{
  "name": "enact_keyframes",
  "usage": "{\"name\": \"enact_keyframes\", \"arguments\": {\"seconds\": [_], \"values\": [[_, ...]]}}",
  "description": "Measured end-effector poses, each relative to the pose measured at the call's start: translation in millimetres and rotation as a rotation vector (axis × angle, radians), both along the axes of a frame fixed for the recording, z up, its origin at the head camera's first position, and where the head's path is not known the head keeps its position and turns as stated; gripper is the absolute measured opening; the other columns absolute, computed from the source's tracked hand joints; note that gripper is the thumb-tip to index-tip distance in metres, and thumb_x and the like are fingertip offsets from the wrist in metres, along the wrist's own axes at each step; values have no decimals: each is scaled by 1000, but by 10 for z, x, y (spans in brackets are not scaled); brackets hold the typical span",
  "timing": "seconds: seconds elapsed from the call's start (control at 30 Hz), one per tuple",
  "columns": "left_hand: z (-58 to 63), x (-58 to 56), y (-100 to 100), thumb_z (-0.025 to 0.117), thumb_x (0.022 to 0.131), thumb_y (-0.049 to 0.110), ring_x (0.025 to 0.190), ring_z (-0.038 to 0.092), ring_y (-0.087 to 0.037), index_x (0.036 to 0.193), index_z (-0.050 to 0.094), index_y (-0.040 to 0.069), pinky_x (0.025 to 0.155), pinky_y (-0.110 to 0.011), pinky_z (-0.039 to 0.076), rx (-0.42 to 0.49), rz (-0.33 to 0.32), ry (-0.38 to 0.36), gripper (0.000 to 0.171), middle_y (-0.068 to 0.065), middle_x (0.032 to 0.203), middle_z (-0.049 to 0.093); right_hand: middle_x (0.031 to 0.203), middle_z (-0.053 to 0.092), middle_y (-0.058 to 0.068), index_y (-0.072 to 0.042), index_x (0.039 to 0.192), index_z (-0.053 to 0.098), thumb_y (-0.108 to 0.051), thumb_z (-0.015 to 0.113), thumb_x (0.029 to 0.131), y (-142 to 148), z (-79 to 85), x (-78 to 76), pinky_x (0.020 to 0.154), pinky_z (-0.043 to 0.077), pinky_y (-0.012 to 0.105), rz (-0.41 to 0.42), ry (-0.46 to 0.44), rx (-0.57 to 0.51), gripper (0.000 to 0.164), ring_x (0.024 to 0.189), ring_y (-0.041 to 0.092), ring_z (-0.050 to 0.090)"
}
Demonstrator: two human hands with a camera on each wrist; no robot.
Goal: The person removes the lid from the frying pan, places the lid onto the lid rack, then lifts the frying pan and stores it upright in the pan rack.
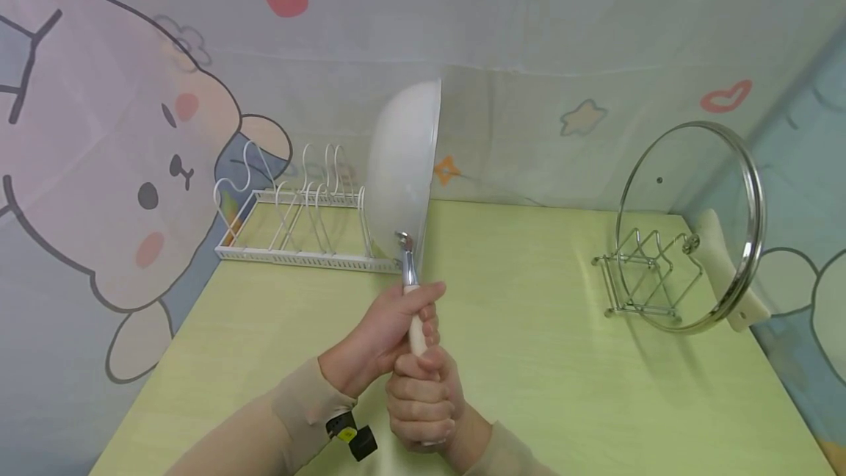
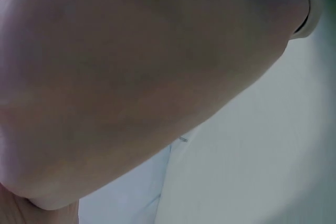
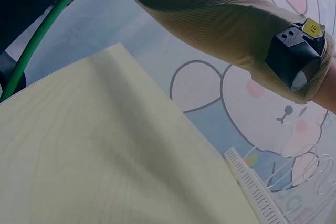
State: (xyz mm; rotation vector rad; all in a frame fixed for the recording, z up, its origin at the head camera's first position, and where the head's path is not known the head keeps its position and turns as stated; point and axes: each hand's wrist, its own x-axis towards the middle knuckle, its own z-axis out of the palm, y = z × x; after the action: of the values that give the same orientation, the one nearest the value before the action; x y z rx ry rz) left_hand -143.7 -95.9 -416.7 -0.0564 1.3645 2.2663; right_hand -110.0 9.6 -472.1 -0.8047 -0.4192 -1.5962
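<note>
A white wok [image 1: 403, 160] is tipped up on its side, its open face turned to the right. Both hands hold its long pale handle [image 1: 418, 336], which has a metal neck. My left hand [image 1: 390, 325] grips the upper handle, thumb laid across it and fingertips showing on the far side. Just below, my right hand [image 1: 423, 399] wraps round the handle's end. Behind the hands, the wok's rim is at the right end of a white wire rack [image 1: 311, 261]; I cannot tell whether they touch. Skin fills most of the left wrist view.
On the right a glass lid [image 1: 753, 226] with a metal rim and a cream handle [image 1: 723, 270] stands upright in a small silver wire rack [image 1: 644, 307]. A cartoon-printed cloth [image 1: 502, 94] hangs behind the pale green table [image 1: 529, 388].
</note>
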Motion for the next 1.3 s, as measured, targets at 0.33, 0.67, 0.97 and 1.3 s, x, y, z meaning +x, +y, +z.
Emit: {"name": "enact_keyframes", "arguments": {"seconds": [0.33,0.67,0.97,1.3], "values": [[-63,25,-6,63,109,28,50,52,-4,88,46,16,52,-18,46,-4,-15,0,29,11,59,49,42,28,-8,-17,71,36,-27,52,109,4,-20,22,32,28,20,-10,15,0,42,33,6,29],[-107,49,-16,62,110,28,51,51,-4,84,46,16,53,-18,46,-14,-27,2,32,11,58,48,43,30,-9,-18,71,36,-27,52,108,3,-122,47,32,29,20,-22,2,15,41,33,5,29],[-126,55,-16,60,110,27,50,51,-4,89,44,16,53,-17,46,10,-23,-17,29,12,60,47,43,28,-9,-18,70,35,-27,53,108,12,-83,72,32,28,19,-38,0,37,42,33,5,29],[-63,57,-58,57,112,28,53,52,-4,90,46,15,55,-17,47,18,-49,-65,28,11,61,49,53,30,-10,-19,73,36,-37,52,108,46,-80,103,36,25,18,-215,111,190,43,39,4,29]]}}
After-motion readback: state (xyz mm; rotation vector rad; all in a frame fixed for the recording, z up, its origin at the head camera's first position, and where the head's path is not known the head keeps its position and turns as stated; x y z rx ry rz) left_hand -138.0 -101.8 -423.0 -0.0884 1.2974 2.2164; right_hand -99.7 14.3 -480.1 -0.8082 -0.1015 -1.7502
